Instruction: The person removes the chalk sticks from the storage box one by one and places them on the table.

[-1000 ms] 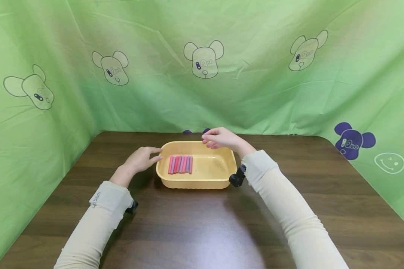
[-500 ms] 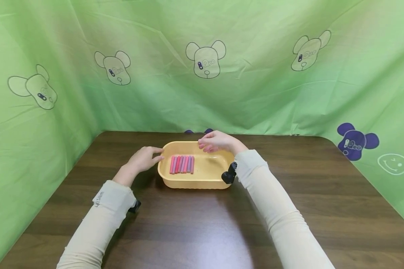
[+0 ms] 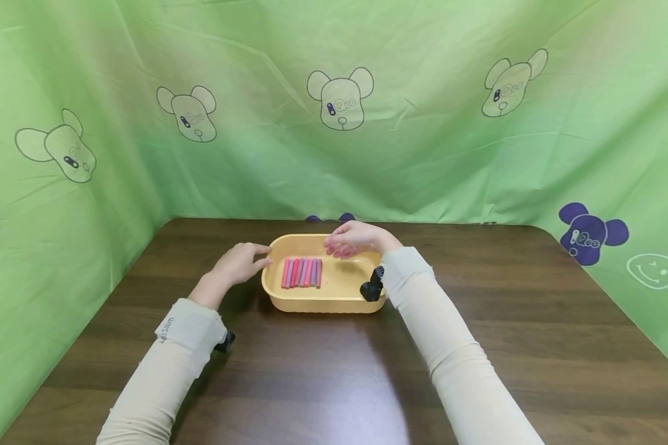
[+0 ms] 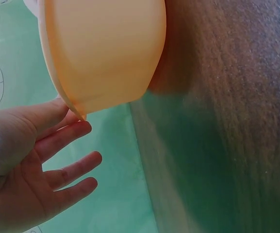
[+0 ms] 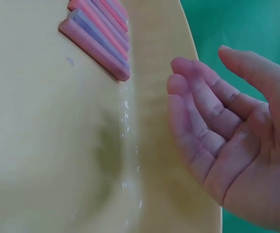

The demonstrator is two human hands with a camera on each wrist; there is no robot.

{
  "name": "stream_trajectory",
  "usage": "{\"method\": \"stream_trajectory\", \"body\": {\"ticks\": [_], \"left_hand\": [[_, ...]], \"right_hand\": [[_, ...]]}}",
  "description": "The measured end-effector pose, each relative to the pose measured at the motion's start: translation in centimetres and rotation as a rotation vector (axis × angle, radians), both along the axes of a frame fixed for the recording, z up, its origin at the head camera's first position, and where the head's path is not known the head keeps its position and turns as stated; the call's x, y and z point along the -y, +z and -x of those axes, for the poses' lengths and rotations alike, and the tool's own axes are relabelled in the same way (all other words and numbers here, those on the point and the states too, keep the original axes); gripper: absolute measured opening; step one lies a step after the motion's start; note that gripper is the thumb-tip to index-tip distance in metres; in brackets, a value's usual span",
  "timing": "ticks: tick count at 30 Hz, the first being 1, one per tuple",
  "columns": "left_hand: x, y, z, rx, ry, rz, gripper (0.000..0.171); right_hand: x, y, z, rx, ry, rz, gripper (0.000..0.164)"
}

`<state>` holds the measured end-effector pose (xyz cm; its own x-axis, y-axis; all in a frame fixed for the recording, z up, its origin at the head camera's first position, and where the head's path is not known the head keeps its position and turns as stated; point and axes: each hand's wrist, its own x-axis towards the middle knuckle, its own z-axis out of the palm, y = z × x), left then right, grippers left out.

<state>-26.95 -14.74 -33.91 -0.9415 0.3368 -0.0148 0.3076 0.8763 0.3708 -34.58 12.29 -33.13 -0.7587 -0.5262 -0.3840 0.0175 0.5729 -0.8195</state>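
Note:
A yellow plastic basin stands on the table. Inside it, toward the left, several pink and purple chalk-like sticks lie side by side in a row. My left hand holds the basin's left end, thumb and fingers at the rim; in the left wrist view the rim passes between them, and the other fingers are spread outside. Over the right half of the basin hovers my right hand, near the far wall. Its palm shows in the right wrist view, fingers loosely bent, thumb apart, nothing held.
The brown wooden table extends around the basin. Behind and at the sides hangs a green cloth printed with bear heads. A small black camera on the right wrist overlaps the basin's right end.
My right hand has moved slightly left and lower, toward the inside of the basin. The left hand stays at the rim, and the row of sticks looks the same.

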Motion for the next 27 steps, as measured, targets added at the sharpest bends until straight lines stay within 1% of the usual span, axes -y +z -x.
{"method": "stream_trajectory", "body": {"ticks": [11,18,27], "left_hand": [[0.0,0.1,0.1,0.012,0.012,0.000,0.041],[0.0,0.3,0.0,0.016,0.026,0.000,0.041],[-0.1,0.2,0.1,0.018,0.023,0.005,0.041]], "right_hand": [[0.6,-0.2,0.5,0.027,0.027,-0.036,0.042],[1.3,-0.3,0.7,0.073,0.042,-0.062,0.036],[1.7,-0.6,1.0,0.094,0.069,-0.103,0.028]]}}
